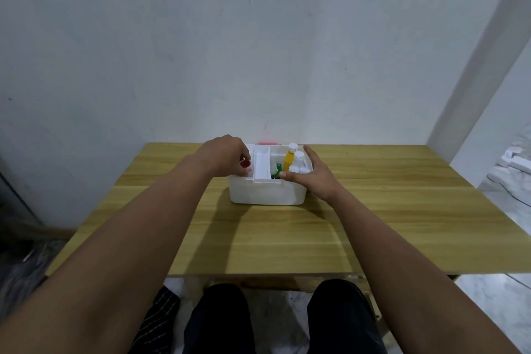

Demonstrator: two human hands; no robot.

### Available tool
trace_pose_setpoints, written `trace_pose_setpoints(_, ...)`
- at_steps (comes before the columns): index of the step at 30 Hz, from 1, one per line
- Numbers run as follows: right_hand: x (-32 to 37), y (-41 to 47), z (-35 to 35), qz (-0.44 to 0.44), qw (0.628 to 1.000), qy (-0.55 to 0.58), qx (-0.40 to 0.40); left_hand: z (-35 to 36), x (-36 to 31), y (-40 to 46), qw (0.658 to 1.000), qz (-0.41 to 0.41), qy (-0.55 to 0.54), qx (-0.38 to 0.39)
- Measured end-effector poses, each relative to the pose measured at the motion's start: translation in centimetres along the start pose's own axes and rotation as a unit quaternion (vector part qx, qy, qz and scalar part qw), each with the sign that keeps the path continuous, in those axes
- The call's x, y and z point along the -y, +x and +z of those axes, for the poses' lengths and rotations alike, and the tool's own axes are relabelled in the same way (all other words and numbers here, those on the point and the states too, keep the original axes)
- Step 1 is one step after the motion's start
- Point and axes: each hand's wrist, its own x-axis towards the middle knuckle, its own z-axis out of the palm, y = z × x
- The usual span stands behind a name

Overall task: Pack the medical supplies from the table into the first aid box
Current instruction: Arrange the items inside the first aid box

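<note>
A white first aid box (pixel 265 194) stands open on the wooden table (pixel 273 238), towards the far edge. A white handle (pixel 262 167) runs across its middle. Inside, on the right, stand a yellow bottle (pixel 288 160) with a white cap and white bottles (pixel 300 165); something green (pixel 278 167) lies lower down. My left hand (pixel 227 156) is over the box's left side, fingers curled on a small red-capped item (pixel 245 164). Resting on the box's right rim, my right hand (pixel 314 175) touches the white bottles with its thumb.
A pink-red object (pixel 267 143) peeks out behind the box, by the wall. A white wall rises straight behind the table. White clutter (pixel 514 161) lies on the floor to the right. My knees are under the near table edge.
</note>
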Motion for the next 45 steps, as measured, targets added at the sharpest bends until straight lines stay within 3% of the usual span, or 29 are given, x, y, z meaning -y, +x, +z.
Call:
trace_pose_setpoints(14, -0.2, 0.2, 0.1, 0.006, 1.0, -0.001, -0.002, -0.9, 1.7, 0.2, 0.99, -0.027, -0.128, 0.049)
trace_pose_setpoints(23, -0.1, 0.0, 0.1, 0.005, 1.0, 0.001, -0.005, 0.3, 2.4, -0.6, 0.983, -0.074, -0.162, -0.048)
trace_pose_setpoints(40, 0.2, -0.1, 0.1, 0.005, 1.0, 0.007, -0.003, 3.0, 2.4, -2.7, 0.979, -0.022, -0.09, -0.179)
trace_pose_setpoints(43, 0.3, -0.1, 0.1, 0.003, 1.0, 0.009, -0.005, 2.9, 3.3, -3.4, 0.963, -0.067, -0.142, -0.22)
trace_pose_setpoints(45, 0.2, -0.1, 0.1, 0.007, 1.0, 0.012, -0.003, 2.9, 4.3, -4.1, 0.96, -0.125, -0.148, -0.203)
